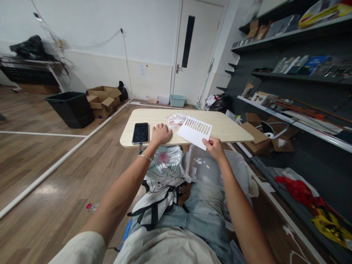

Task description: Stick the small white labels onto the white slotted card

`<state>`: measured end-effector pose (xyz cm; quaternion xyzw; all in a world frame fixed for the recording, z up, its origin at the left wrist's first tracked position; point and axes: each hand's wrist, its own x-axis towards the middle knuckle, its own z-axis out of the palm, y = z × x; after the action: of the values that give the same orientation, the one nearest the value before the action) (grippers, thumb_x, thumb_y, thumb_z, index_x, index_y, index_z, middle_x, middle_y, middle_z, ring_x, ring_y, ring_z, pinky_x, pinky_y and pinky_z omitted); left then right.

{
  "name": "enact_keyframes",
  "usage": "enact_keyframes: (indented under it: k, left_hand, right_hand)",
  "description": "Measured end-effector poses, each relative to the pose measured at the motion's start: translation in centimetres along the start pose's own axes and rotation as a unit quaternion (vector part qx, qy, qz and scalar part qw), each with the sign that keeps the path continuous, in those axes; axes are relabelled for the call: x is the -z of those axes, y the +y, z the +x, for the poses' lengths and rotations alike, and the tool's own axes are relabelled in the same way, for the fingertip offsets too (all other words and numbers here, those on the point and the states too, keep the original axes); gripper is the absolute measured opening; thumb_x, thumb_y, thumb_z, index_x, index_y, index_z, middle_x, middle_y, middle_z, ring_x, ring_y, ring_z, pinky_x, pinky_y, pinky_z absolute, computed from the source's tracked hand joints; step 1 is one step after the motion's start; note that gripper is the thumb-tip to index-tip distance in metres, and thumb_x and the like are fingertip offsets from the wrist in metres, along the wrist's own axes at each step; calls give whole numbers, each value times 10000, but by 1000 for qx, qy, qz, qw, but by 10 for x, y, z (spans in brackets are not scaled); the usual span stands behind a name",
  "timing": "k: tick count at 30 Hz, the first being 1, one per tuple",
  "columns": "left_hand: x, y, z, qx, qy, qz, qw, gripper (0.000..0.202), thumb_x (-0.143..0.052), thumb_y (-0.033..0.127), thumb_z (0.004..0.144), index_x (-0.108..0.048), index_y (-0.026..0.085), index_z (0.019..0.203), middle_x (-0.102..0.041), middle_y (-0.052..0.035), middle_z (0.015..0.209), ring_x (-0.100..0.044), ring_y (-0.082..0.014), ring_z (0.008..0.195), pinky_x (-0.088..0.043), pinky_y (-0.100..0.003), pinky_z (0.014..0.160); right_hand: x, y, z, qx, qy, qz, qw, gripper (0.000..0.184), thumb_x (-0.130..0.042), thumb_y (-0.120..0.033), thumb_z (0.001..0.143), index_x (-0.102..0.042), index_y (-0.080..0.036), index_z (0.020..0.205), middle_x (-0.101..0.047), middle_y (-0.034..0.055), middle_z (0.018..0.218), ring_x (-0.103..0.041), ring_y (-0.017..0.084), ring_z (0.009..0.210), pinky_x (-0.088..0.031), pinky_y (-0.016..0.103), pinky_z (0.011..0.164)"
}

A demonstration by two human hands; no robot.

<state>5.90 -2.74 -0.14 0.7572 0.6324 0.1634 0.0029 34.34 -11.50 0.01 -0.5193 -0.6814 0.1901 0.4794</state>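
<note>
My right hand (213, 147) pinches the lower right corner of a white card (192, 133) between thumb and fingers. A row of several slots is cut along the card's far side, and the card is held over the table's front edge. My left hand (161, 133) rests palm down on the light wooden table (231, 128), its fingers spread and holding nothing. Just left of it lies a dark phone (140, 133) with a strap hanging off the edge. Beyond my hands is a loose heap of small pale strips (177, 119), partly behind the card.
Below the table's front edge stands a clear plastic bin (233, 161) with white scraps inside. A black-and-white patterned cloth (165, 168) drapes over my lap. Grey shelves (297, 79) line the right side; a black trash can (70, 110) and cardboard boxes (103, 104) stand at left.
</note>
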Motion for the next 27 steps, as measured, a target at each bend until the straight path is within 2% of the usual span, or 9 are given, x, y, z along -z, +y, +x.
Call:
enact_keyframes:
  k: [6, 19, 27]
  left_hand:
    - [0, -1, 0, -1, -2, -10, 1000, 536, -357, 459, 1040, -632, 143, 1374, -600, -221, 1496, -497, -370, 1427, -366, -524, 1169]
    - [-2, -2, 2, -6, 1, -1, 1000, 551, -335, 468, 1041, -638, 134, 1358, -608, -224, 1485, -512, -365, 1410, -378, -527, 1158]
    - [4, 1, -1, -9, -15, -15, 1000, 784, -404, 741, 968, -617, 120, 1397, -585, -242, 1505, -486, -400, 1435, -352, -546, 1179]
  right_hand:
    - [10, 3, 2, -39, -13, 52, 998, 517, -694, -687, 790, -587, -210, 620, -470, -21, 487, -420, 137, 460, -313, 285, 470]
    - [20, 22, 14, -76, 18, 100, 992, 543, -755, -720, 722, -577, -223, 596, -504, -13, 496, -428, 138, 442, -329, 287, 424]
    - [18, 26, 15, -64, 5, 66, 996, 593, -721, -771, 748, -556, -227, 577, -481, -13, 452, -442, 142, 438, -319, 279, 450]
